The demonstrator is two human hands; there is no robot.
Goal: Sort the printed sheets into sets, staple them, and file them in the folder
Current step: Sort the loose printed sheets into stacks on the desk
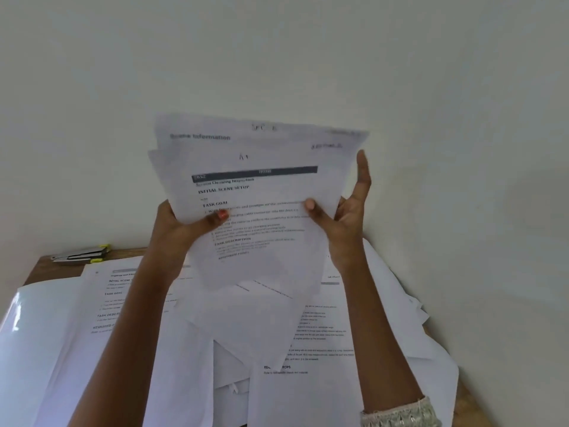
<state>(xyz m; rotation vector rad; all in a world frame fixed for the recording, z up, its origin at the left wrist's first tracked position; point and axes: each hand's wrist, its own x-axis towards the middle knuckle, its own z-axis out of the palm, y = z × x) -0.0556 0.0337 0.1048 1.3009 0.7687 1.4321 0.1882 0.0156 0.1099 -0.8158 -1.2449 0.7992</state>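
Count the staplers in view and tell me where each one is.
1. The stapler lies on the far left corner of the table, beyond the loose sheets. Others may be hidden under those sheets or behind the held sheets.

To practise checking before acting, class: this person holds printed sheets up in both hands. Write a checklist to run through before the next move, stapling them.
1. Grip on the held sheets: ok; left hand and right hand pinch opposite sides.
2. Edges squared: not ok; the pages are fanned and offset.
3. One set only: cannot tell; the print is blurred.
4. The stapler in view: ok; it lies at the far left corner of the table.
5. Sorting of loose sheets: not ok; an overlapping heap.
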